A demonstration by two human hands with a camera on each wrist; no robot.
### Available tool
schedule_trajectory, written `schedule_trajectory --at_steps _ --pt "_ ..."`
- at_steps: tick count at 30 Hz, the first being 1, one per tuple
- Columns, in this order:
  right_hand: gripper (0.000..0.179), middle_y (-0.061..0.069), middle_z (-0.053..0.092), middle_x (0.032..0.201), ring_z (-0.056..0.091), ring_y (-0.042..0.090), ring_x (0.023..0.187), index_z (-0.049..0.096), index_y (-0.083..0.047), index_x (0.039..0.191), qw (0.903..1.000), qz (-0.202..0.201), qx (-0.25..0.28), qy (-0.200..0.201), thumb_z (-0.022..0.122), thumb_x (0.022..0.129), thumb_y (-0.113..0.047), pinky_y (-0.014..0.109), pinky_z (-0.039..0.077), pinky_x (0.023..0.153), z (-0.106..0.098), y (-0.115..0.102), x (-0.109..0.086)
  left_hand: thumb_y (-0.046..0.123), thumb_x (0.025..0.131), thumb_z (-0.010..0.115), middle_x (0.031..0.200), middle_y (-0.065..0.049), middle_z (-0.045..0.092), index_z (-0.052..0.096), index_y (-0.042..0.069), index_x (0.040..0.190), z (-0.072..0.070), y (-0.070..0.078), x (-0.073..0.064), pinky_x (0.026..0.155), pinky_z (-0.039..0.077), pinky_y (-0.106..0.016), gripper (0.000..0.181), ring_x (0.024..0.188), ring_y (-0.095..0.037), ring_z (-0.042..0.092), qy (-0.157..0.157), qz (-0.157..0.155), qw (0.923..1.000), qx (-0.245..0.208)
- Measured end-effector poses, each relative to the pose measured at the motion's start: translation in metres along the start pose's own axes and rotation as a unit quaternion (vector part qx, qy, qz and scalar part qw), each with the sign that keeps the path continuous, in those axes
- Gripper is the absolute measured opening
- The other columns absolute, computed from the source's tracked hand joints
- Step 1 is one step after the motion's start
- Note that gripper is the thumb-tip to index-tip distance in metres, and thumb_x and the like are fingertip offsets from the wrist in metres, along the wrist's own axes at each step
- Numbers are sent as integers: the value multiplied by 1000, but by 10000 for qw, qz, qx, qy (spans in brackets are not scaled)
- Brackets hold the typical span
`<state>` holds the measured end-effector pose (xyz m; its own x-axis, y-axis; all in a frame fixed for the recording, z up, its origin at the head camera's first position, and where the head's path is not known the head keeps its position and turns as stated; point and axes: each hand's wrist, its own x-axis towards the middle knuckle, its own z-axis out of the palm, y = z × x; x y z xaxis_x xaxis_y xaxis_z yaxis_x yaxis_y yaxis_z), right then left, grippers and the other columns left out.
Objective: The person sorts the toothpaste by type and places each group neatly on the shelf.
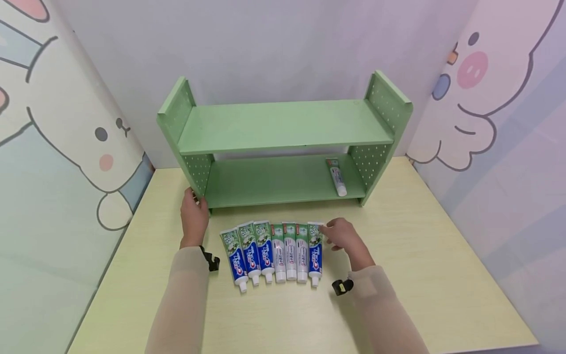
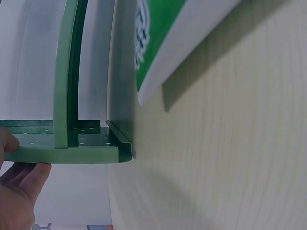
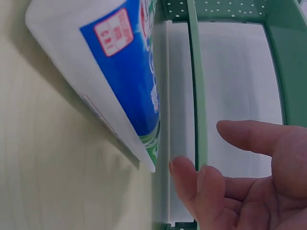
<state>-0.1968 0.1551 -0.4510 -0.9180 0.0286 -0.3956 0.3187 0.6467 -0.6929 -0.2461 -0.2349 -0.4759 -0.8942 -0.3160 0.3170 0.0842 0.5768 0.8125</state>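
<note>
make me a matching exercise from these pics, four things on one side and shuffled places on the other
1. left hand
2. right hand
3. single white-and-green toothpaste tube
4. three white-and-green toothpaste tubes

a. on the lower shelf
b. between blue Crest tubes
c. gripping the green rack's left side panel
d. by the upper end of the rightmost Crest tube

Pairs: 1-c, 2-d, 3-a, 4-b

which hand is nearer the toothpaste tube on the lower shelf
Right. The right hand is in front of that toothpaste tube, beside the rightmost Crest tube; the left hand is farther off, gripping the green rack at its left end.
</note>
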Motion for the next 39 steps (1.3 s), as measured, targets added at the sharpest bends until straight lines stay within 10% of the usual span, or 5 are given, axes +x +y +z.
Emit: schedule_trajectory --at_steps 39 --pt "57 12 62 78 62 23 64 49 15 127 9991 167 -205 -328 68 92 -27 34 56 53 30 10 -19 12 104 44 134 -24 47 34 -1 144 -1 4 0 95 49 -44 43 123 -36 48 -89 -171 9998 -43"
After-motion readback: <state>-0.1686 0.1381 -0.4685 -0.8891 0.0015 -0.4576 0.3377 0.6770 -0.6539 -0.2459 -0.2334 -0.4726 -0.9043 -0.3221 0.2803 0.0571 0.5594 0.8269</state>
